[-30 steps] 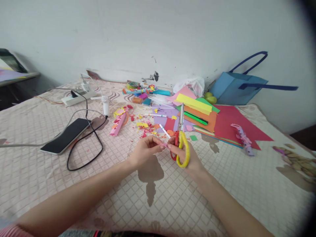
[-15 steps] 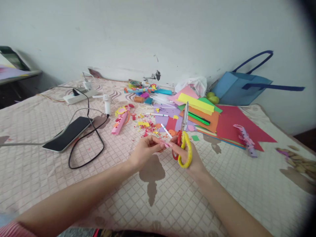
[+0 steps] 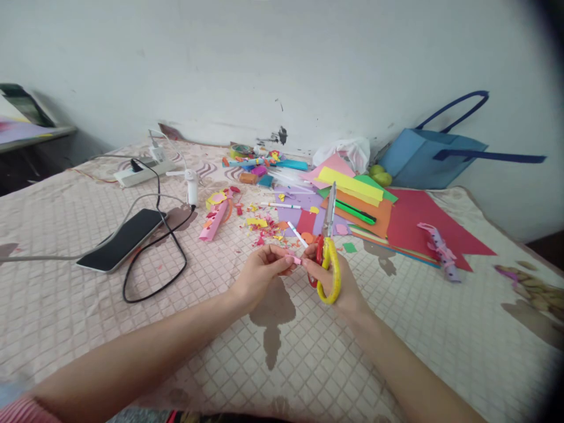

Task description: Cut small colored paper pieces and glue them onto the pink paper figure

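Between my two hands is a small pink paper piece. My left hand pinches its left end between thumb and fingers. My right hand holds the other end at its fingertips. Scissors with one yellow and one red handle loop also hang on my right hand, blades pointing up and away. Just beyond my hands lie coloured paper scraps, a white marker and a purple sheet.
A black phone-like device and cables lie left, near a power strip. Rolled pink paper stands nearer the middle. Coloured sheets, a green cutter, a decorated roll and a blue bag are right.
The pink paper piece shows a little more between my fingertips, and its angle has shifted slightly. My hands and the scissors have barely moved.
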{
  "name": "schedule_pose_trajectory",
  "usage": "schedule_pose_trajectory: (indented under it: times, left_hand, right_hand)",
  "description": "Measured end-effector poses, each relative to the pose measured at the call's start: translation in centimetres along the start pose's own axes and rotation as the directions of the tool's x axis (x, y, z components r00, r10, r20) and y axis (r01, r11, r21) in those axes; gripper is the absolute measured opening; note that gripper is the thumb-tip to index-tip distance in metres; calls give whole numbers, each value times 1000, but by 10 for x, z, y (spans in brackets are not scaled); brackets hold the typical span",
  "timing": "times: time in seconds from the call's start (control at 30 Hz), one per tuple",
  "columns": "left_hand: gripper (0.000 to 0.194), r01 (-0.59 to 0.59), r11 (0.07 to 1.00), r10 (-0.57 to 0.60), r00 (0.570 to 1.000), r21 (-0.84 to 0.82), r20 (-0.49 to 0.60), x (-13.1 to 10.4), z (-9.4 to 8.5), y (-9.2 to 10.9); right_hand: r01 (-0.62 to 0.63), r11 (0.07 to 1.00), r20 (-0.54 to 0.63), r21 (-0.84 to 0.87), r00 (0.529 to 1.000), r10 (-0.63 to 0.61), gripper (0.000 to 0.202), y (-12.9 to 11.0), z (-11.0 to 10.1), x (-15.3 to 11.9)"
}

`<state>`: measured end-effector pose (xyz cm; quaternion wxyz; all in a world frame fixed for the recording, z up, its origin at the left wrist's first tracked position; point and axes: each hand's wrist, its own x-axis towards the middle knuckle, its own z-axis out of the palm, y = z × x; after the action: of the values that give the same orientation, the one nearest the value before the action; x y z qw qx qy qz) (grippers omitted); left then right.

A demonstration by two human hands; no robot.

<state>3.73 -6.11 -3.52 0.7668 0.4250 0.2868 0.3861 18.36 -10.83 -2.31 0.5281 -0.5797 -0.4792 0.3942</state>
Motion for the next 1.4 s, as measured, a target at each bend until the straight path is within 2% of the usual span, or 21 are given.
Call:
schedule_pose_trajectory:
  times: [0.3,0.5,0.7,0.93,1.17,1.4]
  left_hand:
    - [26,13,998,-15,999,-60,-44,0,2,2]
    - [26,-3,999,0,998,-55,-65,-1,2,0]
    - [25,-67,998,69,996,19,-65,-4,6,1]
    - [24,-97,994,99,994,42,-56,-5,7,1]
    - [25,-77,996,79,996,52,-41,-4,6,0]
    - [25,-53,997,56,996,50,-69,-5,7,1]
  right_hand:
    - [-39,998,-31,43,999,40,24,4,2,-2]
    - [12,1000,-59,-22,998,-14,28,-1,7,-3]
    - [-9,996,-113,-92,994,-1,28,-4,10,-6]
    - [-3,996,-118,-87,993,-7,26,-7,11,-8]
    - [69,994,-99,-87,992,-78,20,-8,11,-7]
    - [9,1000,-72,-4,997,-10,18,5,7,-6]
